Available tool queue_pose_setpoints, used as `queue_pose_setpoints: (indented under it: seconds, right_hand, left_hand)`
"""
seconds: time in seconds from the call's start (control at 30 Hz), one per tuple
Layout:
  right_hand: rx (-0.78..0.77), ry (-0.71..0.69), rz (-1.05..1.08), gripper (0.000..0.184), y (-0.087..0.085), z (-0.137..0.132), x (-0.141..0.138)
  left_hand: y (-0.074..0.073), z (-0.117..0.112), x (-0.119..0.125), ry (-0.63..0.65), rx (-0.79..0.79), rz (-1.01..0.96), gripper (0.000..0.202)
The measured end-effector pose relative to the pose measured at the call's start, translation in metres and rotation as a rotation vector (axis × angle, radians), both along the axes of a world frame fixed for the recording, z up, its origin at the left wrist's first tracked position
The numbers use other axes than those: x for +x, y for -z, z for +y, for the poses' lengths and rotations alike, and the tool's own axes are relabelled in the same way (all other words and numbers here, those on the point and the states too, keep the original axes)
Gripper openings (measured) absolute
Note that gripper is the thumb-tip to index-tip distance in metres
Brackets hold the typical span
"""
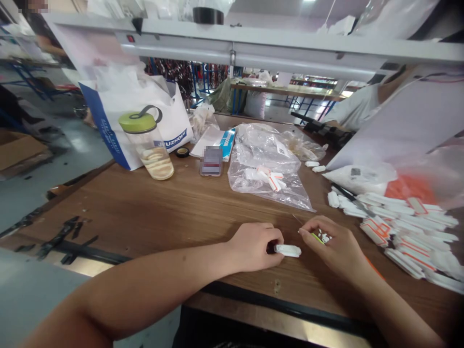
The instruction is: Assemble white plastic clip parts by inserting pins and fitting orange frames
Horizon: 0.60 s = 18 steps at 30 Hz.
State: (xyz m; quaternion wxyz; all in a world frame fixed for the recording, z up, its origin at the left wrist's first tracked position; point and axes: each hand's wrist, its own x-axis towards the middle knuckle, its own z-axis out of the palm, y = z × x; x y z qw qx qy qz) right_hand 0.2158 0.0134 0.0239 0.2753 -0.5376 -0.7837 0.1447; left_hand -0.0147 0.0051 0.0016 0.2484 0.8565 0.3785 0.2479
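Note:
My left hand (259, 247) is closed, thumb and fingertips pinching one end of a small oblong white plastic piece (289, 250) just above the brown tabletop. To its right, my right hand (335, 246) is closed in a pinch; a thin needle-like tool (296, 220) sticks out past its fingertips. Most of that tool is hidden by the fingers. Tiny white bits (324, 236) and a yellow-green strip (318, 237) show at my right hand; whether they are held or lie on the table, I cannot tell. An orange strip (375, 268) shows beside my right wrist.
A pile of white pieces (409, 217), some with orange stripes, spreads at the right. Beyond my hands lies a clear plastic bag (268, 150) with similar pieces. A phone (211, 162), a green-lidded bottle (155, 157) and a paper bag (108, 125) stand farther left.

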Motion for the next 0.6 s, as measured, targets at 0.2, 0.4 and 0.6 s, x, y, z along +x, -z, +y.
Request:
queue_pose_setpoints:
  seconds: [0.2, 0.4, 0.6]
  right_hand:
    - [-0.001, -0.001, 0.006, 0.019, -0.0004, -0.0031, -0.0008]
    - [0.017, -0.003, 0.02, 0.019, 0.0016, -0.0028, -0.0008]
    - [0.035, 0.013, 0.031, 0.018, 0.004, -0.0027, 0.0014]
  left_hand:
    - [-0.0001, 0.0, 0.001, -0.001, -0.002, 0.001, 0.016]
    - [0.0018, 0.0004, 0.001, -0.005, 0.008, -0.016, 0.016]
    - [0.0031, 0.0005, 0.0011, -0.003, 0.012, -0.023, 0.016]
